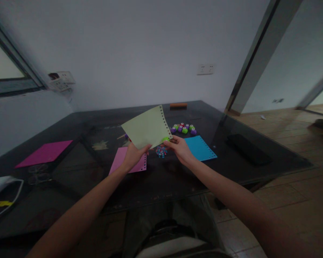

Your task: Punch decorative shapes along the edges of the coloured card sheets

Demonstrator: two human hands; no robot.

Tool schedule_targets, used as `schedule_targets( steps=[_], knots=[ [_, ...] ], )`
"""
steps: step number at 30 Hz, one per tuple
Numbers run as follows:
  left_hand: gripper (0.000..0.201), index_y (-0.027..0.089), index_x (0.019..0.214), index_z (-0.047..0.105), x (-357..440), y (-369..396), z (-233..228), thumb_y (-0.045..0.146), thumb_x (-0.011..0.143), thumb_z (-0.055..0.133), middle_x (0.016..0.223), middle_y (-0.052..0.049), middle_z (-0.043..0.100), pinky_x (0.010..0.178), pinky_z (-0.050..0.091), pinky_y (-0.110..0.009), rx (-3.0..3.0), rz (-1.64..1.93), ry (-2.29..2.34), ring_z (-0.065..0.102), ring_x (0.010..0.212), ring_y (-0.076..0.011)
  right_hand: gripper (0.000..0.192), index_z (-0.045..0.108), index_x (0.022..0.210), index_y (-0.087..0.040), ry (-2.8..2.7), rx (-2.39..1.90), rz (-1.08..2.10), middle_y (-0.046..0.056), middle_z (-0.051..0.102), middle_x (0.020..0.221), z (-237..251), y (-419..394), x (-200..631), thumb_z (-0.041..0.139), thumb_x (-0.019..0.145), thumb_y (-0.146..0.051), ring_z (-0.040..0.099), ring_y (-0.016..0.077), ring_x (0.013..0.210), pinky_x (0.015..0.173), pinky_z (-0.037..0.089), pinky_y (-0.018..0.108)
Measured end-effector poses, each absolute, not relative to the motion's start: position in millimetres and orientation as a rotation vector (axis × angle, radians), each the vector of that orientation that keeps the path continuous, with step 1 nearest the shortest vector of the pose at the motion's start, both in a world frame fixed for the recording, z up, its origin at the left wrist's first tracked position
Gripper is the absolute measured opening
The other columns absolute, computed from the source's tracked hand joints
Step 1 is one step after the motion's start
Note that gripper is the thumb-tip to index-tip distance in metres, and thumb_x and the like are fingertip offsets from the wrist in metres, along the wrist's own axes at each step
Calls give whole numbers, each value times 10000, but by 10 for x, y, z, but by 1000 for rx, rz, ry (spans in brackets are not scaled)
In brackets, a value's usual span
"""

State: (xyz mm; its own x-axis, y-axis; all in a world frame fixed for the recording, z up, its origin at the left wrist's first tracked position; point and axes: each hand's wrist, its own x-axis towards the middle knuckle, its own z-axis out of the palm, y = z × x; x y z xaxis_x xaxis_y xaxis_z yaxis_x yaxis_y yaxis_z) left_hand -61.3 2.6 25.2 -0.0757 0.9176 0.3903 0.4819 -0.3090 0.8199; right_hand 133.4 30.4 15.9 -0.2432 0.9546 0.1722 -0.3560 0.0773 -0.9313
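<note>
Raised above the table is a pale yellow-green paper sheet [146,126] with a row of small holes along its right edge. Its lower edge is pinched by my left hand [136,156]. My right hand [179,147] grips a small green craft punch [165,139] at the sheet's lower right corner; fingers partly hide the punch. Beneath my hands lies a pile of blue, red and pink paper bits [160,152]. A pink sheet [136,165] with an edge of holes lies under my left hand, and a blue sheet [200,147], likewise punched, beside my right wrist.
Several green, purple and red punches [184,129] stand behind the right hand. Farther back is an orange-brown roll [178,105]. A magenta sheet [44,153] and a white corded device [0,185] lie left on the dark table [78,179]; a black oblong object [248,148] lies right.
</note>
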Motion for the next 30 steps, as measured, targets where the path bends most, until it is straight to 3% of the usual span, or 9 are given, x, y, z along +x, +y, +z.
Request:
schedule_targets(
  steps=[30],
  knots=[
    [145, 177, 654, 612, -608, 43, 238, 311, 697, 647, 582, -18, 665, 644, 509, -306, 1787, 1367, 1519, 631, 602, -190, 297, 689, 847, -205, -1167, -714, 1442, 21, 717, 839, 180, 290, 1324, 799, 585, -291, 654, 165, 713, 713, 507, 311]
  ],
)
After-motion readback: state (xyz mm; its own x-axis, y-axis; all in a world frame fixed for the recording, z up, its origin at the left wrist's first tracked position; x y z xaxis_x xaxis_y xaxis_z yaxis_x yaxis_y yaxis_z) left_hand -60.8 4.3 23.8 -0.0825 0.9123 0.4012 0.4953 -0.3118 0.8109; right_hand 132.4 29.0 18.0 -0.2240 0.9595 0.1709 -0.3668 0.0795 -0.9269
